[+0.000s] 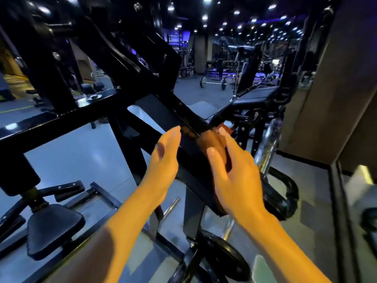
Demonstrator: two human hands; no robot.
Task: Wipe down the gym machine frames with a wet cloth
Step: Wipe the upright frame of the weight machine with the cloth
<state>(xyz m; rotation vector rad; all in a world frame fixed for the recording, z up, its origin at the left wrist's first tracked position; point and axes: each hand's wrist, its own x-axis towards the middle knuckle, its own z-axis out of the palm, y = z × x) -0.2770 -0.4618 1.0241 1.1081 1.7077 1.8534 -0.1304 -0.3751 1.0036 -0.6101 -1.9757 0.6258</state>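
A black slanted frame bar [163, 113] of a gym machine runs from upper left down to lower right through the middle of the view. My right hand [234, 170] holds a brown cloth [212, 144] wrapped over the bar, thumb on the near side and fingers over the far side. To the left of the bar, my left hand [165, 160] hovers with straight fingers, its fingertips near the bar's edge; I cannot tell whether they touch it.
A black padded seat [53, 229] sits at lower left. A chrome weight peg [267, 146] and a curved black handle [289, 190] stand right of the bar. A weight plate [226, 260] is below. A wall panel [336, 88] rises at right; a barbell [213, 83] lies far back.
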